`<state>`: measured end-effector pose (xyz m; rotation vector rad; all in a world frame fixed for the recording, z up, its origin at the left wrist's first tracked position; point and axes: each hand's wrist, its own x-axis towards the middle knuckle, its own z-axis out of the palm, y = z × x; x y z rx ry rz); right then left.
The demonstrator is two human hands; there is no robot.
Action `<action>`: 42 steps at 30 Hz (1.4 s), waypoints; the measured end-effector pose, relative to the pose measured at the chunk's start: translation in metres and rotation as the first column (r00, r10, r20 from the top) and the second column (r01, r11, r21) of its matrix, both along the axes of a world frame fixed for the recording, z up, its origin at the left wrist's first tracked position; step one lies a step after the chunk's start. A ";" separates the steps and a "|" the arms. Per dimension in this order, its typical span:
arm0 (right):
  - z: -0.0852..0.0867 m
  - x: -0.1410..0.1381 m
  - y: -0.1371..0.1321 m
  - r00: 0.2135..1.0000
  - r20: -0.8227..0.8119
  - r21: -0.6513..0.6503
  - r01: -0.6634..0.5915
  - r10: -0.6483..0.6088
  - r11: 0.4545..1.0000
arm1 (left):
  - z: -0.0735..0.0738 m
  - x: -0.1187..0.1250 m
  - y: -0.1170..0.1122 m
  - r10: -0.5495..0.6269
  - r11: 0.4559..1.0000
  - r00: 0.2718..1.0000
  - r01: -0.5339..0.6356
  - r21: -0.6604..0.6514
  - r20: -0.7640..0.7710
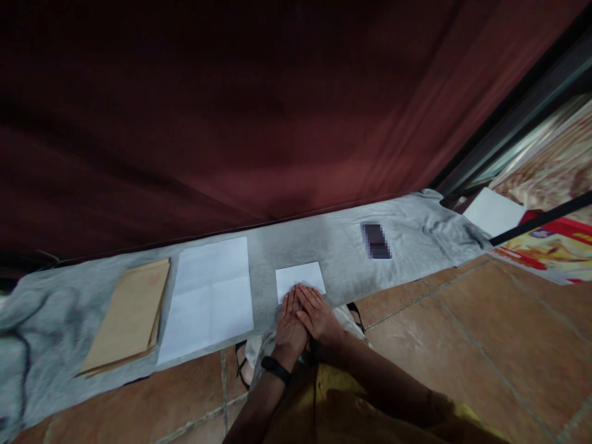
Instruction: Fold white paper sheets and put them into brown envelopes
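A small white sheet of paper, perhaps folded, lies on the grey cloth in front of me. My left hand, with a dark band on its wrist, rests flat on the near part of the paper with fingers stretched out. Beside it, my right hand also lies flat, its fingers straight and its thumb over the left hand. The two hands touch and hide the paper's near edge. Neither holds anything.
Large white sheets lie to the left, with a stack of brown paper envelopes beyond them. A pixelated dark phone-like object is at the right. A dark red curtain hangs behind; a printed box stands far right.
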<state>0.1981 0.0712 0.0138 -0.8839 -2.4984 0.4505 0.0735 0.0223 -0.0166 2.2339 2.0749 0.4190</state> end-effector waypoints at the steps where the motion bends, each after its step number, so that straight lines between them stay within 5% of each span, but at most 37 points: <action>1: -0.001 0.001 -0.001 1.000 0.007 0.003 0.003 -0.003 1.000 | 0.000 0.000 0.000 0.003 1.000 1.000 -0.003 -0.005 -0.004; 14: -0.014 0.025 0.001 0.994 0.106 0.055 0.024 -0.030 0.998 | 0.017 -0.013 -0.017 0.074 0.997 0.997 -0.074 0.017 -0.014; 32: -0.020 0.060 0.012 0.988 0.133 0.086 0.065 -0.076 0.994 | 0.020 -0.029 -0.034 0.147 0.987 0.988 -0.145 0.067 -0.034; 37: -0.021 0.065 0.014 0.983 0.171 0.112 0.051 -0.070 0.992 | 0.026 -0.019 -0.030 0.169 0.983 0.984 -0.164 0.084 -0.054; 42: -0.025 0.064 0.014 0.975 0.206 0.163 0.046 -0.079 0.986 | 0.030 0.009 -0.018 0.047 0.998 0.995 -0.043 0.039 -0.089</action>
